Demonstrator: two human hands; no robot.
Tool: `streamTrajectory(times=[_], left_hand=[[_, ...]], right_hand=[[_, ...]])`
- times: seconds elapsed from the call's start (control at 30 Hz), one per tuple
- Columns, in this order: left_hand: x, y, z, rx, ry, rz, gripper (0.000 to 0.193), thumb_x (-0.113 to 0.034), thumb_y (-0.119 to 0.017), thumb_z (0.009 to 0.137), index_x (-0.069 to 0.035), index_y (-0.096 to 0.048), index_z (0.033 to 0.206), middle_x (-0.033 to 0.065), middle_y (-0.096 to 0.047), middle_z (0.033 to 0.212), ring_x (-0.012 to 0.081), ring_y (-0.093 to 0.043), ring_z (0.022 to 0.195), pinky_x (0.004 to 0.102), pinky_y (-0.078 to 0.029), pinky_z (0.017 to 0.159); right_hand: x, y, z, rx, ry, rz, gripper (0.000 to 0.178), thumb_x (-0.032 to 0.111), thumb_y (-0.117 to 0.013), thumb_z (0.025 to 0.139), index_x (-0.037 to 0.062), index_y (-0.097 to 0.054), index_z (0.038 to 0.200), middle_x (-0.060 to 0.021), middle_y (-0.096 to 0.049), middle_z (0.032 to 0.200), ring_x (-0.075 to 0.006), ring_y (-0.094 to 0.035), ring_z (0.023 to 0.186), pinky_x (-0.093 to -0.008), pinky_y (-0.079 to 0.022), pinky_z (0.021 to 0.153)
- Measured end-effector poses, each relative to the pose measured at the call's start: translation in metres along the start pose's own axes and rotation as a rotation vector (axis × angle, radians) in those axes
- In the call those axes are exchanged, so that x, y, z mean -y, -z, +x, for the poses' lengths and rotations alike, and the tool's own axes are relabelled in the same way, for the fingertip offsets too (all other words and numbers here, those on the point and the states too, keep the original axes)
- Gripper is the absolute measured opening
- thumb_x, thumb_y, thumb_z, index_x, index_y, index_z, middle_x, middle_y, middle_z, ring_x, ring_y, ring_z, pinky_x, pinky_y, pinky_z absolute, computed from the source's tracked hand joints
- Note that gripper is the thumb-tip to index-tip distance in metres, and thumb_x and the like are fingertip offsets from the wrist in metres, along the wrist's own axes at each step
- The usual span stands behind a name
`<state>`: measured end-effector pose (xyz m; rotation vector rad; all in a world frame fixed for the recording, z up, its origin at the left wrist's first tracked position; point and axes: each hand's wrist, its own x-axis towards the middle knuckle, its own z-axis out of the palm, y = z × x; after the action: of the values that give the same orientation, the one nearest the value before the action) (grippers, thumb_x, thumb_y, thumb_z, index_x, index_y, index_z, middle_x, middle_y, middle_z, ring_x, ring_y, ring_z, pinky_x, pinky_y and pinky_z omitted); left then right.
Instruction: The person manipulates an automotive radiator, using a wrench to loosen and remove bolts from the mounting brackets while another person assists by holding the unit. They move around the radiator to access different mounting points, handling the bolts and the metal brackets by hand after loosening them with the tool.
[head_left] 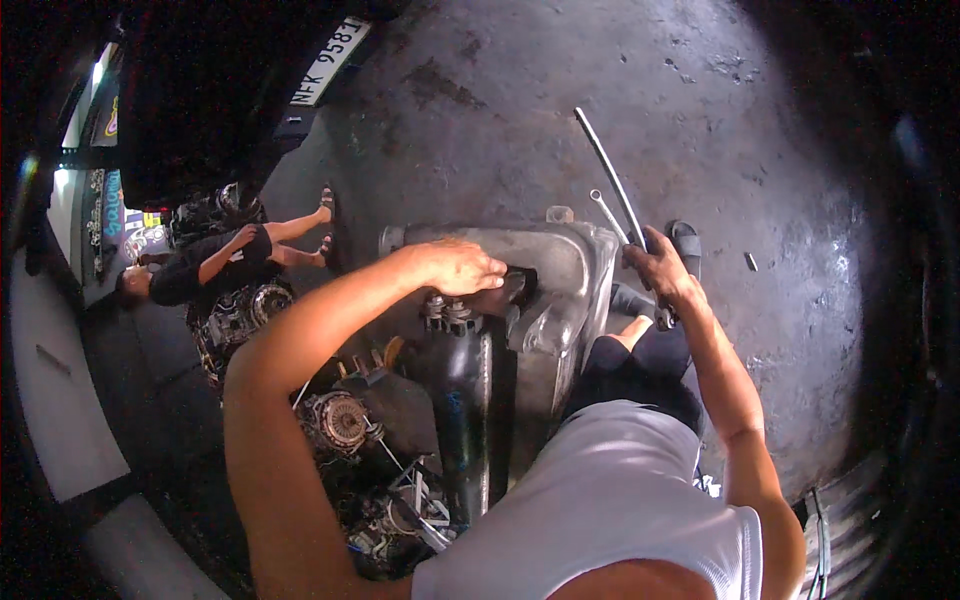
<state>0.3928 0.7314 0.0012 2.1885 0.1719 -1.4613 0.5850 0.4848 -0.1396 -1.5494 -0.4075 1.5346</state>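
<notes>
My left hand is bent over the edge of a large grey cast-metal part, fingers together beside a dark gap. What its fingertips grip, if anything, is hidden. Below that hand stands a thick black cylinder with bolts at its top. Off the right side of the metal part, my right hand is closed around tools. A long straight metal bar and a combination wrench, its ring end up, stick out of it. A dark rounded tool end shows under the same hand.
At the left, a person in dark clothes and sandals is near greasy engine parts. More machine parts lie at lower left. A dark vehicle with a white plate is at upper left. A small piece lies on the stained floor.
</notes>
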Motion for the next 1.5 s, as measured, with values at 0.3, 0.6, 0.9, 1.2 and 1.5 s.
streamTrajectory(times=[0.3, 0.6, 0.9, 1.2, 1.5], left_hand=[[-0.013, -0.01, 0.009, -0.088, 0.26, 0.021, 0.044, -0.041, -0.047, 0.089, -0.003, -0.065, 0.078, 0.0208, -0.063, 0.075, 0.0388, -0.062, 0.076, 0.0484, -0.047, 0.067], [0.008, -0.011, -0.002, -0.02, -0.027, 0.084, 0.044, -0.042, -0.041, 0.094, -0.009, -0.056, 0.12, 0.0189, -0.062, 0.107, 0.0373, -0.057, 0.102, 0.0449, -0.045, 0.085], [-0.003, -0.011, 0.01, -0.053, -0.019, -0.068, 0.044, -0.037, -0.044, 0.093, 0.003, -0.062, 0.085, 0.0248, -0.062, 0.091, 0.0397, -0.059, 0.089, 0.0464, -0.045, 0.078], [0.041, -0.01, -0.007, -0.162, 0.057, -0.235, 0.04, -0.041, -0.047, 0.093, -0.003, -0.059, 0.103, 0.0159, -0.063, 0.095, 0.0307, -0.06, 0.09, 0.0394, -0.045, 0.081], [0.043, -0.012, -0.022, -0.08, -0.014, -0.213, 0.025, -0.025, -0.059, 0.086, -0.003, -0.059, 0.097, 0.0168, -0.063, 0.091, 0.0316, -0.061, 0.092, 0.0418, -0.046, 0.079]], right_hand=[[-0.001, 0.005, -0.012, -0.051, -0.042, -0.001, 0.025, 0.017, -0.06, 0.086, -0.0028, -0.052, 0.099, -0.0087, -0.061, 0.082, -0.0147, -0.055, 0.075, -0.0281, -0.044, 0.068], [-0.008, 0.013, -0.016, -0.048, -0.081, -0.008, 0.027, 0.017, -0.06, 0.087, -0.0029, -0.053, 0.103, -0.0077, -0.061, 0.084, -0.0146, -0.054, 0.074, -0.0287, -0.044, 0.067], [-0.019, 0.021, -0.025, -0.158, -0.119, -0.123, 0.038, 0.017, -0.061, 0.084, -0.005, -0.051, 0.113, -0.0098, -0.063, 0.087, -0.0157, -0.057, 0.076, -0.0285, -0.046, 0.068], [-0.069, 0.027, -0.014, -0.185, -0.081, -0.151, 0.03, 0.02, -0.057, 0.085, 0.0022, -0.05, 0.109, -0.0054, -0.061, 0.077, -0.0101, -0.05, 0.056, -0.0268, -0.041, 0.049], [-0.081, 0.03, -0.012, -0.126, -0.086, -0.166, 0.016, 0.014, -0.057, 0.084, 0.0035, -0.05, 0.095, -0.0047, -0.057, 0.07, -0.0095, -0.046, 0.049, -0.0266, -0.037, 0.041]])
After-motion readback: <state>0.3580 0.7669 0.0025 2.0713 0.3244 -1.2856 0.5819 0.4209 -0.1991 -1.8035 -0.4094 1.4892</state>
